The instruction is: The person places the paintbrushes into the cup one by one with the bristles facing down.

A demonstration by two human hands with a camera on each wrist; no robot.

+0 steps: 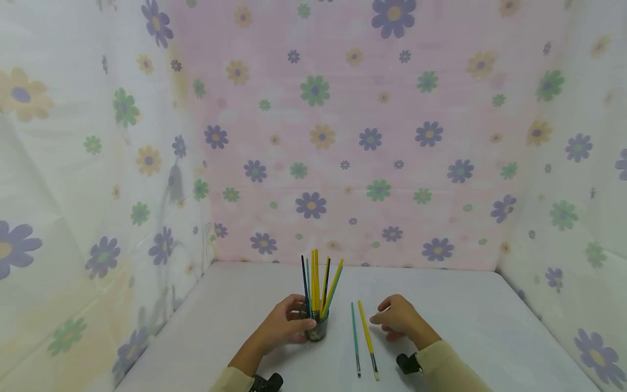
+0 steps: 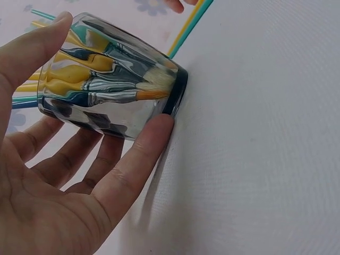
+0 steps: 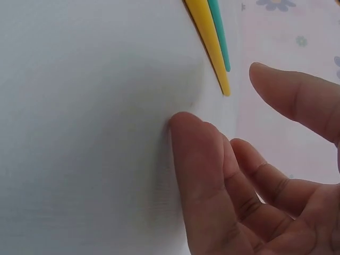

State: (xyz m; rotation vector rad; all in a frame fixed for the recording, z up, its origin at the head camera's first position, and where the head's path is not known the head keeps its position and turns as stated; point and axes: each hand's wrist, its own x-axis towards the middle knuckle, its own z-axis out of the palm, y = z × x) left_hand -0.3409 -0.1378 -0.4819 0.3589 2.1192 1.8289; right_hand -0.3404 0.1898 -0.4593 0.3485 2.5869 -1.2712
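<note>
A clear glass (image 1: pixel 317 330) holds several paintbrushes (image 1: pixel 315 280), bristles down, with yellow, teal and dark handles rising above its rim. My left hand (image 1: pixel 285 321) grips this glass from the left side. In the left wrist view, the thumb lies near the rim and the little finger (image 2: pixel 154 143) touches near the base. On the table, right of the glass, lie a teal paintbrush (image 1: pixel 355 337) and a yellow paintbrush (image 1: pixel 366 337), side by side. My right hand (image 1: pixel 399 318) is just right of the yellow one, fingers loosely bent around nothing, thumb apart from them (image 3: pixel 287 95).
The white table (image 1: pixel 245 294) runs back to a pink flowered cloth (image 1: pixel 343 218). White flowered cloths (image 1: pixel 98 190) hang along the left and right sides. Dark wrist cameras (image 1: pixel 409 363) sit at both cuffs.
</note>
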